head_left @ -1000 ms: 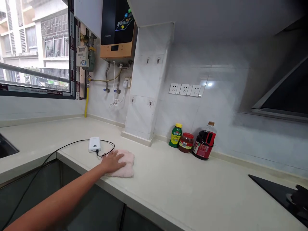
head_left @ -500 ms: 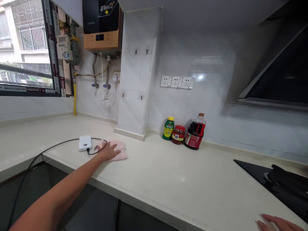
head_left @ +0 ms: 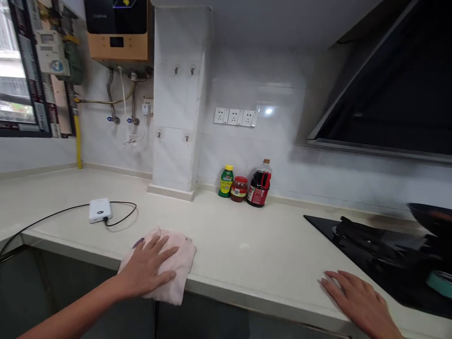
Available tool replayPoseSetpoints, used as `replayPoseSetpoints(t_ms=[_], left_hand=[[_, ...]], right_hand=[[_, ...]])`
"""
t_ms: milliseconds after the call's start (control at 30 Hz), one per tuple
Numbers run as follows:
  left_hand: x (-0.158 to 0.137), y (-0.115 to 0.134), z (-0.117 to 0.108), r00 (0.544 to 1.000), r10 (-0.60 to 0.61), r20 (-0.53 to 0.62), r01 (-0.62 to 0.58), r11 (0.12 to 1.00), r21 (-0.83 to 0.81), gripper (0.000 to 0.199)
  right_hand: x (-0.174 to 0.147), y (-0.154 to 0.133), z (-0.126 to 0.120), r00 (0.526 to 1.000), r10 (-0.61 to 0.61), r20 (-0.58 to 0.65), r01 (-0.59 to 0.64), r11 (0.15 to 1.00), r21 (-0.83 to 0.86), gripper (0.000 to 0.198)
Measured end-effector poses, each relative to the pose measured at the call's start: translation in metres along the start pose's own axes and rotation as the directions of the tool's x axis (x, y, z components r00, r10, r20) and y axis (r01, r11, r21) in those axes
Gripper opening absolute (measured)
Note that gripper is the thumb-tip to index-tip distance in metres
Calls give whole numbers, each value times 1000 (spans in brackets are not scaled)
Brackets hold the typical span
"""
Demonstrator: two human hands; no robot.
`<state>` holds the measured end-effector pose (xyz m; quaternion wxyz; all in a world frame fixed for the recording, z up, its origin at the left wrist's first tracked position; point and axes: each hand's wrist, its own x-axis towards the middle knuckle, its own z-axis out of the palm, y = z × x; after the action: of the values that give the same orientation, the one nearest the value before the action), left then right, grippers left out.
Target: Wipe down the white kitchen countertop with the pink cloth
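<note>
My left hand [head_left: 150, 266] lies flat with fingers spread on a pale pink cloth [head_left: 181, 249], pressing it against the counter's front edge. Part of the cloth hangs over that edge, and a small purple patch shows at its far left. On the right, my right hand [head_left: 360, 296] rests palm down on the white countertop [head_left: 261, 249], fingers stretched out and nothing in them. It is close to the black glass hob [head_left: 353, 249].
A white box [head_left: 100, 209] with a black cable stands left of the cloth. Against the wall are a green bottle [head_left: 226, 182], a red-lidded jar [head_left: 239, 189] and a dark sauce bottle [head_left: 259, 188]. A black wok [head_left: 432, 219] sits over the hob, below a range hood [head_left: 395, 94].
My left hand has drawn the cloth toward me, away from the white box and over the counter's front edge. More of my right hand shows. The view has turned right.
</note>
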<state>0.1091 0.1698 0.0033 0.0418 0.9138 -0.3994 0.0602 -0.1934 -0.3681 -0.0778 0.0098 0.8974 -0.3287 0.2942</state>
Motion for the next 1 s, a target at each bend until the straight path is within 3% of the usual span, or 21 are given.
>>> replayPoseSetpoints(t_ms=[167, 300, 433, 633, 767, 867, 1000], left_hand=[[12, 17, -10, 999, 22, 27, -23, 999, 22, 69], [34, 58, -15, 988, 139, 66, -140, 990, 10, 75], [55, 132, 1, 936, 352, 30, -350, 935, -50, 88], [78, 264, 29, 816, 562, -138, -573, 818, -55, 83], [95, 345, 47, 762, 614, -208, -626, 780, 9, 77], [108, 396, 62, 763, 599, -242, -609, 792, 41, 79], [116, 429, 72, 766, 590, -254, -601, 798, 43, 77]], right_hand=[[-2, -12, -7, 998, 64, 17, -65, 996, 59, 60], [-3, -17, -12, 998, 55, -19, -52, 991, 120, 59], [-3, -19, -16, 999, 35, -19, -32, 990, 136, 59], [0, -20, -19, 996, 76, 45, -83, 984, 158, 68], [7, -17, -21, 981, 136, 142, -161, 970, 183, 72], [15, -13, -22, 960, 192, 202, -232, 952, 198, 76], [22, -7, -23, 929, 268, 254, -323, 924, 206, 84]])
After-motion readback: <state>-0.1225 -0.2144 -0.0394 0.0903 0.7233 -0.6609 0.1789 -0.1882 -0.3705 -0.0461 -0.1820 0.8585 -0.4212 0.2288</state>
